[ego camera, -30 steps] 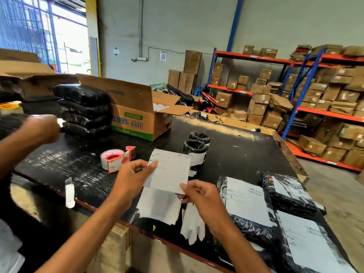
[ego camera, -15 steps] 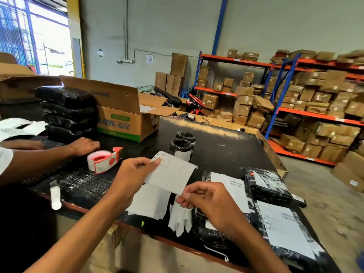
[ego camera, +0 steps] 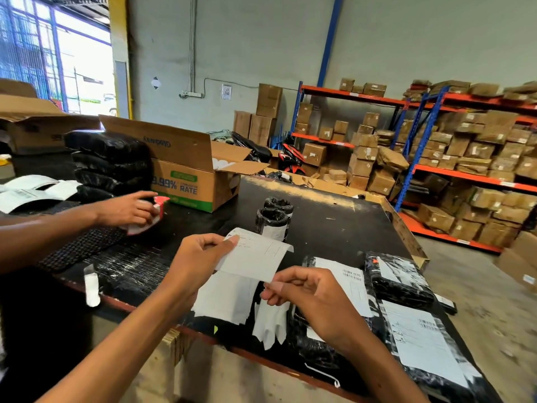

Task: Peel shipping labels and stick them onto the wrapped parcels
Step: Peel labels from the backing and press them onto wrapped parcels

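I hold a white shipping label in the air above the black table. My left hand pinches its upper left corner. My right hand pinches its lower right corner. Under it lie blank backing sheets and peeled strips. To the right are black wrapped parcels with labels on them: one beside my right hand, one farther right, one at the near right edge. Two small wrapped rolls stand behind the label.
Another person's hand grips a red tape dispenser at the left. A stack of black parcels and an open cardboard box stand behind it. Loose labels lie far left. Shelves of boxes fill the right background.
The other person's hand reached right and took hold of the tape dispenser. My view turned left a little. Both my hands kept their pinch on the label.
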Motion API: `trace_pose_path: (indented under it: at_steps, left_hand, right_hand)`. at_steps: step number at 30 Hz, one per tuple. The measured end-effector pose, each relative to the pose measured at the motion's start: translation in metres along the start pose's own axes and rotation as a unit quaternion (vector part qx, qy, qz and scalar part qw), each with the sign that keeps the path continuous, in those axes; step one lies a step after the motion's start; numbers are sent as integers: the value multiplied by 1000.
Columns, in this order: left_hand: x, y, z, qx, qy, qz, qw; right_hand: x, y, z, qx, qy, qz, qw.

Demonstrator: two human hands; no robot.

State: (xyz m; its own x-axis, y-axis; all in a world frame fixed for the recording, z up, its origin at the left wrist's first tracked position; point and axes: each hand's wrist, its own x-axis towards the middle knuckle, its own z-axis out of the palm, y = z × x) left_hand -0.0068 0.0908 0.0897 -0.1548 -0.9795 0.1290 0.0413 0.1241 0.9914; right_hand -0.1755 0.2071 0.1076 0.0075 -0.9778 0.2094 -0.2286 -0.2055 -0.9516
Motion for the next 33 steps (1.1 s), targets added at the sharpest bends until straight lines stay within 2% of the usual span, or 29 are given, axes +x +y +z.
trace_pose_path:
  at_steps: [4, 6, 8, 9, 10, 13, 14, 16, 19, 21, 23, 29, 33]
  left_hand:
    - [1, -1, 0, 14, -4, 0, 1000]
    - [2, -4, 2, 82, 3, 8, 997]
    - [-4, -2, 5, 175, 30, 59, 982]
    - [-9, 1, 6, 180, 26, 93, 979]
    - [-16, 8, 7, 160, -1, 123, 979]
    - [-43, 32, 14, 97, -146, 159, 972]
    - [-46, 35, 16, 101, -162, 173, 966]
    - [-45, 33, 17, 100, -140, 188, 967]
    - [-26, 18, 11, 48, -73, 125, 988]
    - [-6, 2, 1, 6, -31, 48, 998]
    - [12, -18, -12, 5, -10, -13, 1000]
    - [35, -67, -49, -3, 43, -111, 993]
    - [40, -77, -62, 16, 54, -117, 992]
  right_hand:
    - [2, 1, 2, 7, 2, -7, 1000]
    - [3, 3, 2, 15, 14, -17, 1000]
    - [6, 2, 0, 17, 32, -31, 999]
    - [7, 1, -1, 16, 38, -37, 998]
    - [9, -1, -1, 14, 39, -42, 998]
    - [13, -7, -2, -14, 22, -55, 998]
    - [15, -8, -2, -26, 19, -60, 998]
    - [18, -8, -1, -18, 18, -60, 998]
    - [23, -7, 3, 97, 22, -26, 995]
    - [28, -8, 4, 225, 31, 4, 974]
    - [35, -9, 1, 304, 52, 13, 951]
    - [57, -25, -16, 378, 116, -37, 918]
    - [81, -31, -42, 410, 204, -76, 885]
